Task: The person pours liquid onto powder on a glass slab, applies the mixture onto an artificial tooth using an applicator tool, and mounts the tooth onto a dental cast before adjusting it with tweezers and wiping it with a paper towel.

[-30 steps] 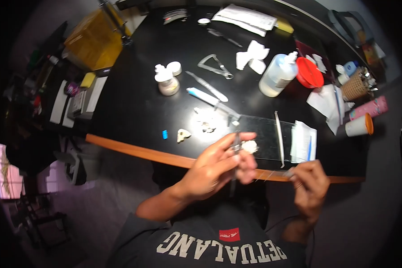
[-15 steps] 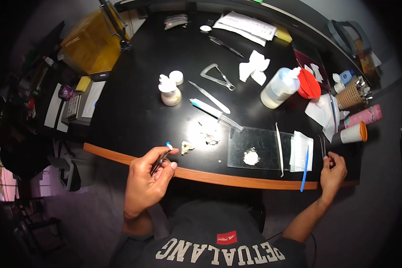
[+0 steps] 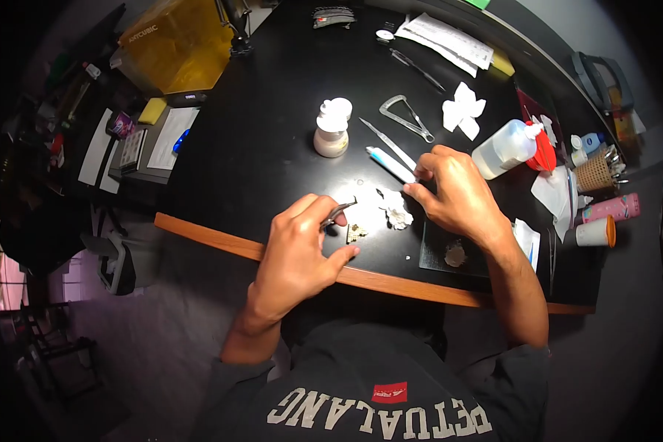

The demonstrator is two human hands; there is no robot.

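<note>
My left hand [image 3: 298, 247] is closed around a dark, curved-tip tweezers-like tool [image 3: 337, 214], just above the table's front edge. Whether anything sits in its tip I cannot make out. Close to that hand lies a small pale ridged piece [image 3: 356, 233], and beyond it some crumpled white scraps [image 3: 398, 210]. My right hand [image 3: 453, 184] reaches over the table, thumb and fingers pinched around a blue-and-white syringe [image 3: 387, 162], whose rear end they hide. Under the right forearm, a dark glass plate [image 3: 433, 254] carries a pale powder heap [image 3: 455, 255].
A small white bottle [image 3: 331, 136], a pointed knife-like tool [image 3: 387, 140] and a metal caliper [image 3: 405, 118] lie beyond my hands. To the right stand a squeeze bottle [image 3: 502, 151] and an orange-lidded cup [image 3: 595, 232]. Metal tweezers [image 3: 552, 261] lie near the right edge.
My right hand has let go of the metal tweezers at the right and come left to the syringe. The left hand has turned, and the blue-and-white bit at its tool no longer shows. The view has shifted.
</note>
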